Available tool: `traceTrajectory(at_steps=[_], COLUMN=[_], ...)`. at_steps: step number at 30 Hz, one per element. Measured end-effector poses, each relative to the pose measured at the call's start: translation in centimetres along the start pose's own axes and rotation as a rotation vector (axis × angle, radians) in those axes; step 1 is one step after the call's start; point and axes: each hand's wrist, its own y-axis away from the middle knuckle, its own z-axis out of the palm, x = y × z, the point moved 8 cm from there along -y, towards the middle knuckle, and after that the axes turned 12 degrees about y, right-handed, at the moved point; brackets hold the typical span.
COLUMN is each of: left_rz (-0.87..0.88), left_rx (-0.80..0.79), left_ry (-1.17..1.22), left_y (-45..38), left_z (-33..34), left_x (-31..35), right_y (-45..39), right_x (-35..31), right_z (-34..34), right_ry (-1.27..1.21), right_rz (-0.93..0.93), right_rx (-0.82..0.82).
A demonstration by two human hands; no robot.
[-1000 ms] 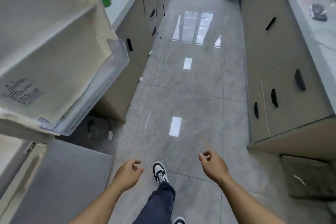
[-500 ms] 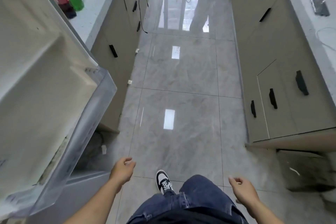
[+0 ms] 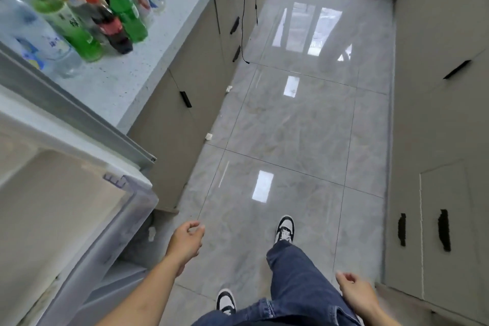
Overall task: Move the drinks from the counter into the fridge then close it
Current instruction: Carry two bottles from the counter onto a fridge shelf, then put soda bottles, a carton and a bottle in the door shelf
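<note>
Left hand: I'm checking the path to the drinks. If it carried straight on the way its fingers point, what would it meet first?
The left hand points ahead over bare floor; nothing blocks it nearby. The bottles sit higher, on the counter, off that line. Depth is uncertain.

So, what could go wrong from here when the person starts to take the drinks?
The bottles stand crowded together on the counter; taking one could tip its neighbours. The open fridge door juts into the aisle beside the left hand, so an arm or bottle may hit it.
</note>
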Motion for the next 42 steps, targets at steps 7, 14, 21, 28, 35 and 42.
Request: traceTrajectory(at_steps=[7, 14, 21, 28, 35, 42], left_rz=[-0.087, -0.161, -0.262, -0.327, -0.175, 0.024], left_rx=[0.274, 0.452, 0.501, 0.455, 0.534, 0.571], left_ry=[0.108, 0.257, 0.309, 0.380, 0.466, 0.461], left_y=[1.0, 1.2, -0.6, -5.2, -8.3, -10.5], left_z=[-0.3, 1.0, 2.0, 3.7, 1.9, -1.2], left_x=[3.2, 2.4, 1.6, 5.9, 16.7, 28.0], right_y=[-8.2, -10.2, -9.8, -12.9, -16.7, -14.0], right_x=[-18.6, -39.5, -52.5, -56.7, -60.1, -70.3], right_z=[-10.7, -13.4, -10.0, -9.6, -10.2, -8.9], right_ry=[0.222, 0.344, 0.441, 0.567, 0.744, 0.805], right_rz=[-0.316, -0.653, -0.867, -0.854, -0.807, -0.949], right_rx=[-0.046, -0.095, -0.215, -0.210, -0.154, -0.170])
